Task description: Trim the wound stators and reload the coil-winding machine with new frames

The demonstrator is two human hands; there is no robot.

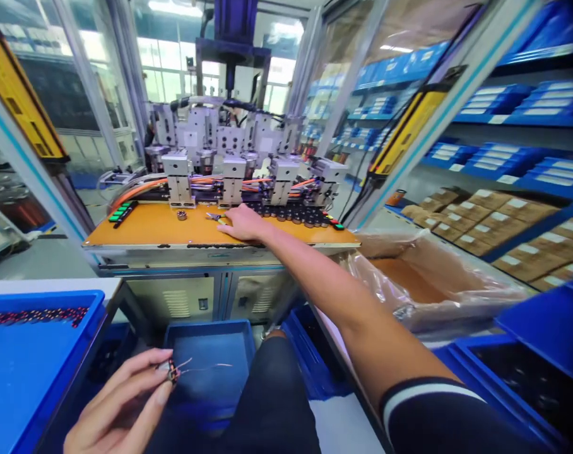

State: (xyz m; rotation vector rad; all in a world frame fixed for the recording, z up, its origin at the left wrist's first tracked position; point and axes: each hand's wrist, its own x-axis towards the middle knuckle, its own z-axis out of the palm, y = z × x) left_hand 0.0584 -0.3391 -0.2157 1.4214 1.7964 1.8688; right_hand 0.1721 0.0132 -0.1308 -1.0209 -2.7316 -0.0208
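Low at the left, my left hand (125,400) pinches a small wound motor stator (171,371) between thumb and fingertips. Thin loose wire ends stick out from it to the right. My right arm stretches forward to the orange worktop (144,226). There my right hand (243,224) has its fingers closed around the handles of small wire cutters (214,217), whose jaws point left. A single small stator (182,215) lies on the worktop to the left of the cutters. Behind my right hand stand many dark round parts (296,214) in rows.
A winding machine (232,151) rises behind the worktop, between yellow light-curtain posts (409,132). At left is a blue tray (26,372) with a row of small parts. A blue bin (211,334) sits below; a plastic-lined carton (409,277) stands at right.
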